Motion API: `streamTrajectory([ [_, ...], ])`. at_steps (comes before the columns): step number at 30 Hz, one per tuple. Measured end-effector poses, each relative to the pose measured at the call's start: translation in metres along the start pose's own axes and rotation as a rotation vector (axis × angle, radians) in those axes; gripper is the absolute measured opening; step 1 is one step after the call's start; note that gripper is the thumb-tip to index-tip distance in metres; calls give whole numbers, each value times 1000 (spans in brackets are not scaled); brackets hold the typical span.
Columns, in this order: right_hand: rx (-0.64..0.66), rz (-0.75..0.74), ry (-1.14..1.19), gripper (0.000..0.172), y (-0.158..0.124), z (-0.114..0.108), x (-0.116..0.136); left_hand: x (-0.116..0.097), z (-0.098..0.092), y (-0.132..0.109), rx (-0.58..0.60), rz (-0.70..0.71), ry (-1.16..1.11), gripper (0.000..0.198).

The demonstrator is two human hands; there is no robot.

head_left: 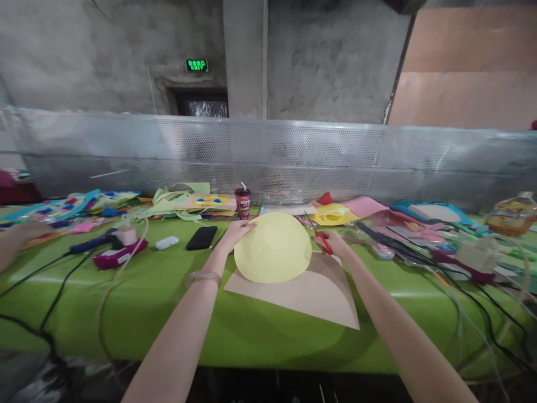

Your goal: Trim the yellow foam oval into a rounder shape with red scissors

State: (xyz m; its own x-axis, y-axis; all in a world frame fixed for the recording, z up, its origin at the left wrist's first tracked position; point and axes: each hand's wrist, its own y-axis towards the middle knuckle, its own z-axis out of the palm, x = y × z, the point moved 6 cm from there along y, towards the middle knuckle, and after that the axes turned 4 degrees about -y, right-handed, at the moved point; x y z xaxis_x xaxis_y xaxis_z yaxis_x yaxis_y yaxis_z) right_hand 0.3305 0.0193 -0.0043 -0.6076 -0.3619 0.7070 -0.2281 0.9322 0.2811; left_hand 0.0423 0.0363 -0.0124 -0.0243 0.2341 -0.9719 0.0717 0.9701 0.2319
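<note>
A rounded pale yellow paper (272, 247) is held up over the table by my left hand (238, 233), which pinches its upper left edge. At the right of that paper, my right hand (334, 244) is closed round the red handles of a pair of scissors (324, 243); the blades point up and left, near the yellow paper's upper right edge. Beneath the yellow paper, a pinkish-beige sheet (319, 296) with a curved edge lies on the green table cover (168, 313).
A dark red cup with a straw (242, 202) stands behind the paper. At left are a black phone (202, 238), a white case (166, 242), a glue gun (93, 243) and another person's hand (31, 230). Cables, craft scraps and a bottle (512, 215) are at right.
</note>
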Motion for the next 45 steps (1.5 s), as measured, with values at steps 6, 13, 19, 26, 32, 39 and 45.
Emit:
streamTrajectory([
  [6,87,-31,192,29,-3,3,6,1,4,-1,43,-22,18,42],
  [13,-22,-11,310,34,1,-1,6,-5,11,-7,92,-8,35,42],
  [19,-95,-38,341,38,-1,-2,22,-14,20,-13,126,17,54,42],
  [26,37,-102,344,32,11,11,39,-18,26,-15,142,44,114,42],
  [32,-14,-84,312,30,31,2,23,-12,23,-4,72,45,-41,44],
  [39,-150,-50,409,25,41,-16,13,19,14,17,134,-128,-159,39],
  [45,-202,-23,508,23,53,-18,9,22,22,30,118,-185,-322,36],
])
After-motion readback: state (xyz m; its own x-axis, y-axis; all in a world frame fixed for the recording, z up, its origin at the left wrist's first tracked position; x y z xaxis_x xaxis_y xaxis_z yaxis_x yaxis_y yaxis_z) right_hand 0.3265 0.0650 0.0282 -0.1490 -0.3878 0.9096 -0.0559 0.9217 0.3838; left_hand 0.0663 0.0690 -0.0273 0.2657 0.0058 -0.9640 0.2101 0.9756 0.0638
